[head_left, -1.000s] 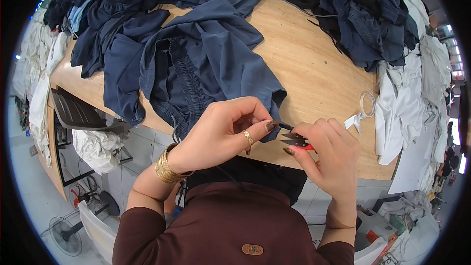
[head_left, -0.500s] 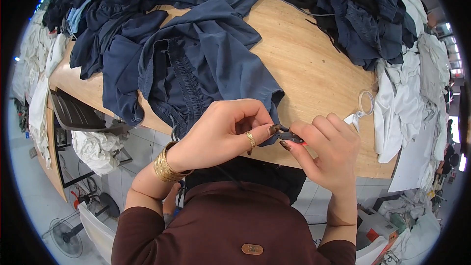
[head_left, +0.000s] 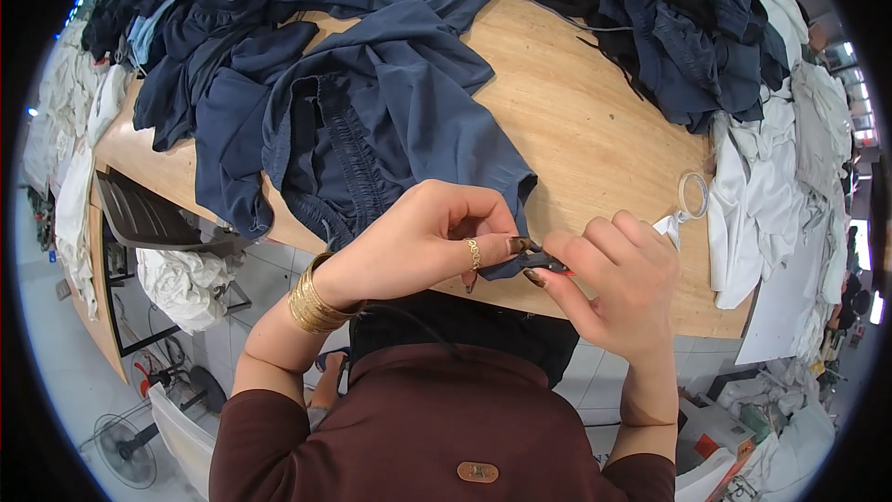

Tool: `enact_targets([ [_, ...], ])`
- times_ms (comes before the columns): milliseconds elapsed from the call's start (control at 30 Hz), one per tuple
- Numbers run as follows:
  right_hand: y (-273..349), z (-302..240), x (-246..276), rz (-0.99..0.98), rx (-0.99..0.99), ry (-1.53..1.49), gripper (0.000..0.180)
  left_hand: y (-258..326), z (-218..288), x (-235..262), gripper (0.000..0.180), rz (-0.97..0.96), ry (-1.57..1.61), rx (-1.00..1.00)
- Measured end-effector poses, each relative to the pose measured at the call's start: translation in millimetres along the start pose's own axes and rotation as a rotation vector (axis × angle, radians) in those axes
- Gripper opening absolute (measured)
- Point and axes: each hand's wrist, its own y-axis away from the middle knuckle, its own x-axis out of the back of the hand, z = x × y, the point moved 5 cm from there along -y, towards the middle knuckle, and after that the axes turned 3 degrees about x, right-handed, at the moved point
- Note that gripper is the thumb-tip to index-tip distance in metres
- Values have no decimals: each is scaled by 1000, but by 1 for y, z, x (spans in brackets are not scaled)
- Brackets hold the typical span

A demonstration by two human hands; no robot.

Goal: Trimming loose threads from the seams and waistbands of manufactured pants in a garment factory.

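A pair of navy trousers [head_left: 423,121] with a gathered elastic waistband lies on the wooden table in front of me. Its near end reaches my left hand [head_left: 432,242], whose thumb and fingers pinch a bit of the navy cloth. Close against that pinch, my right hand [head_left: 618,284] grips small dark thread snips [head_left: 546,263] with a touch of red on them. The blades meet the cloth at my left fingertips. Whether they are cutting is too small to tell.
Navy garments [head_left: 223,65] heap up at the far left, and a dark pile [head_left: 669,37] lies at the far right. White cloth [head_left: 757,195] hangs over the table's [head_left: 595,149] right edge, beside a tape roll [head_left: 693,195]. A dark chair [head_left: 149,214] stands left.
Both hands stay close together with only small shifts. The snips' tips and my left fingertips have moved slightly, and my left wrist sits a little farther left.
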Motion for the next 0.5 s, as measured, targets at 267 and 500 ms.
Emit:
enact_targets([
  [267,1,0,-3,-1,3,3,21,-1,-4,0,16,-21,-4,-1],
  [500,1,10,-5,131,-171,-332,27,0,-6,2,16,-22,27,7],
])
